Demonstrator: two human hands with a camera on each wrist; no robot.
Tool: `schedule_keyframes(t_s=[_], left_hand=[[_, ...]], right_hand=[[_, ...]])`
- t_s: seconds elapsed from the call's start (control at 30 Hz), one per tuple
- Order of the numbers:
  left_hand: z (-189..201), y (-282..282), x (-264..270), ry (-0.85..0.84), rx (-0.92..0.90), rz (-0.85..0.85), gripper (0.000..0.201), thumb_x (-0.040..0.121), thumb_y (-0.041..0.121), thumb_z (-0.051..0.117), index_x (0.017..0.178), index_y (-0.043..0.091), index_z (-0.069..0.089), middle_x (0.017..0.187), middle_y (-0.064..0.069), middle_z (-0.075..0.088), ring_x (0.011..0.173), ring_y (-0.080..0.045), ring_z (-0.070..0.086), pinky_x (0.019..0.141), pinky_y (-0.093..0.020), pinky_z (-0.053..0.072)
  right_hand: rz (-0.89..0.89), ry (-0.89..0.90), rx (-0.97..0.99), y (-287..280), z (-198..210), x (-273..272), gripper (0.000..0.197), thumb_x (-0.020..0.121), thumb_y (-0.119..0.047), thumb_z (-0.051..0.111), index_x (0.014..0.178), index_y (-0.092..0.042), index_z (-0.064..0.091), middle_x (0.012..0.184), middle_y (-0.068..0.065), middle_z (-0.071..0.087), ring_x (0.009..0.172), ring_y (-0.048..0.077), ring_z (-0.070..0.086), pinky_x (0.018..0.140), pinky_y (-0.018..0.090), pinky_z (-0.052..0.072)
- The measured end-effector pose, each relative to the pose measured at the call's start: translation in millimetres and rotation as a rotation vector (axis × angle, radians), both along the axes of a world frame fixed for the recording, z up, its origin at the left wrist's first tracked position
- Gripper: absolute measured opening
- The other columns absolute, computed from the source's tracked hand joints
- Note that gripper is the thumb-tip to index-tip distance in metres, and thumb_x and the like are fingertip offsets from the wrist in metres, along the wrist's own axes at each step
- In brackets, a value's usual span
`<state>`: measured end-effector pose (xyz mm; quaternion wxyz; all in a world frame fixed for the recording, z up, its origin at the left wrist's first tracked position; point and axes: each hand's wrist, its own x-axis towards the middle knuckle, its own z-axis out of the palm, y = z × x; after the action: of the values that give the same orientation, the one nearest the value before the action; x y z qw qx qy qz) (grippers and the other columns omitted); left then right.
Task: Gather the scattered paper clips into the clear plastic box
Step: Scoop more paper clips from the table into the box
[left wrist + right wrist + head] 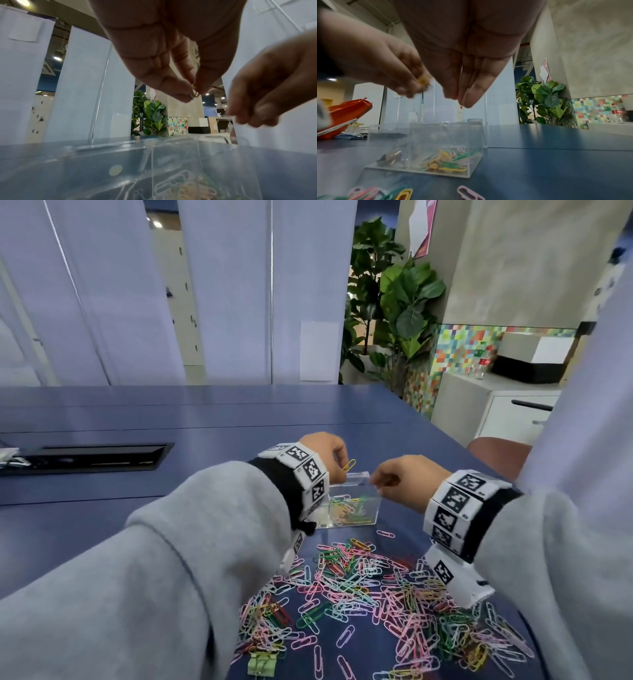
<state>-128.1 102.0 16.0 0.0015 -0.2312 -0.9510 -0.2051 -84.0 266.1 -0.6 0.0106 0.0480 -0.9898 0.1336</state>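
The left hand (325, 451) pinches a yellow paper clip (349, 465) above the open clear box (346, 501) to drop it in, the right hand (404, 479), fingertips pressed together, hovers at its rim, and the big pile of clips (370, 590) waits on the table (212, 436) nearby.

An office is shown. A long blue meeting table (239, 412) with a black cable hatch (85, 455) set into its top is seen, with frosted glass partitions (226, 289) behind it. A large potted plant (394, 302), a white cabinet (496, 409) and a wall of coloured mosaic tiles (459, 350) are seen at the right.
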Motion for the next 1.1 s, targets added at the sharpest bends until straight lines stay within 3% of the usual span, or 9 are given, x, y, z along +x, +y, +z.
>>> schedule_keyframes(t_s=[0.17, 0.37, 0.47, 0.6, 0.67, 0.77, 0.87, 1.0, 1.1], left_hand=[[-19, 30, -13, -0.025, -0.164, -0.014, 0.024, 0.078, 0.012, 0.063, 0.1, 0.018, 0.068, 0.108, -0.001, 0.069, 0.101, -0.022, 0.064, 0.075, -0.022, 0.045], [-26, 23, -5, -0.053, -0.166, 0.002, 0.027, 0.08, 0.018, 0.067, 0.107, 0.019, 0.068, 0.114, -0.001, 0.067, 0.106, -0.02, 0.062, 0.087, -0.026, 0.048], [-23, 13, 11, -0.022, -0.134, -0.048, 0.029, 0.081, 0.025, 0.067, 0.109, 0.02, 0.067, 0.11, 0.0, 0.066, 0.105, -0.018, 0.061, 0.092, -0.028, 0.048], [-24, 0, 35, -0.075, -0.117, -0.119, 0.026, 0.079, 0.03, 0.068, 0.105, 0.024, 0.067, 0.081, 0.012, 0.059, 0.083, -0.011, 0.058, 0.082, -0.024, 0.048], [-27, -4, 45, -0.138, -0.172, -0.145, 0.03, 0.079, 0.032, 0.07, 0.107, 0.025, 0.065, 0.079, 0.013, 0.058, 0.083, -0.011, 0.059, 0.08, -0.023, 0.047], [-37, -5, 55, -0.229, -0.346, -0.143, 0.046, 0.078, 0.036, 0.071, 0.121, 0.026, 0.058, 0.111, 0.004, 0.062, 0.104, -0.018, 0.06, 0.09, -0.028, 0.045], [-45, -3, 60, -0.27, -0.498, -0.14, 0.066, 0.076, 0.041, 0.072, 0.135, 0.03, 0.045, 0.138, 0.002, 0.051, 0.123, -0.022, 0.051, 0.101, -0.035, 0.041], [-43, 3, 66, -0.251, -0.57, -0.179, 0.069, 0.078, 0.036, 0.071, 0.14, 0.031, 0.04, 0.143, 0.001, 0.046, 0.13, -0.023, 0.046, 0.105, -0.037, 0.037], [-42, 10, 70, -0.239, -0.614, -0.197, 0.059, 0.081, 0.025, 0.07, 0.135, 0.023, 0.047, 0.138, -0.002, 0.051, 0.12, -0.022, 0.051, 0.093, -0.029, 0.044]], right_hand=[[-0.013, -0.112, 0.077, 33, 3, 33, 0.024, 0.084, -0.019, 0.061, 0.107, -0.022, 0.067, 0.105, -0.003, 0.07, 0.098, 0.012, 0.062, 0.083, 0.018, 0.043], [-0.047, -0.312, 0.194, 54, -6, 51, 0.032, 0.084, -0.023, 0.06, 0.116, -0.025, 0.062, 0.116, -0.004, 0.066, 0.107, 0.014, 0.061, 0.09, 0.021, 0.043], [-0.079, -0.339, 0.257, 59, -13, 52, 0.042, 0.084, -0.036, 0.062, 0.124, -0.027, 0.055, 0.128, -0.003, 0.059, 0.115, 0.016, 0.057, 0.095, 0.027, 0.042], [-0.108, -0.442, 0.306, 55, -22, 54, 0.063, 0.084, -0.05, 0.057, 0.138, -0.024, 0.04, 0.14, -0.003, 0.049, 0.126, 0.018, 0.049, 0.104, 0.032, 0.038], [-0.083, -0.478, 0.32, 46, -25, 57, 0.064, 0.083, -0.054, 0.056, 0.137, -0.023, 0.043, 0.139, -0.002, 0.05, 0.126, 0.019, 0.049, 0.105, 0.033, 0.038], [-0.022, -0.472, 0.334, 28, -29, 62, 0.059, 0.083, -0.053, 0.057, 0.133, -0.023, 0.048, 0.135, -0.001, 0.054, 0.122, 0.021, 0.052, 0.102, 0.034, 0.04], [0.047, -0.446, 0.329, 12, -31, 66, 0.06, 0.082, -0.049, 0.06, 0.135, -0.025, 0.046, 0.134, -0.001, 0.053, 0.122, 0.022, 0.051, 0.102, 0.034, 0.041], [0.101, -0.415, 0.336, -3, -38, 63, 0.055, 0.081, -0.037, 0.067, 0.131, -0.028, 0.048, 0.13, 0.001, 0.054, 0.118, 0.024, 0.053, 0.098, 0.035, 0.044], [0.097, -0.4, 0.292, -7, -41, 59, 0.044, 0.08, -0.026, 0.07, 0.121, -0.026, 0.055, 0.12, 0.003, 0.06, 0.109, 0.023, 0.057, 0.089, 0.032, 0.046]])
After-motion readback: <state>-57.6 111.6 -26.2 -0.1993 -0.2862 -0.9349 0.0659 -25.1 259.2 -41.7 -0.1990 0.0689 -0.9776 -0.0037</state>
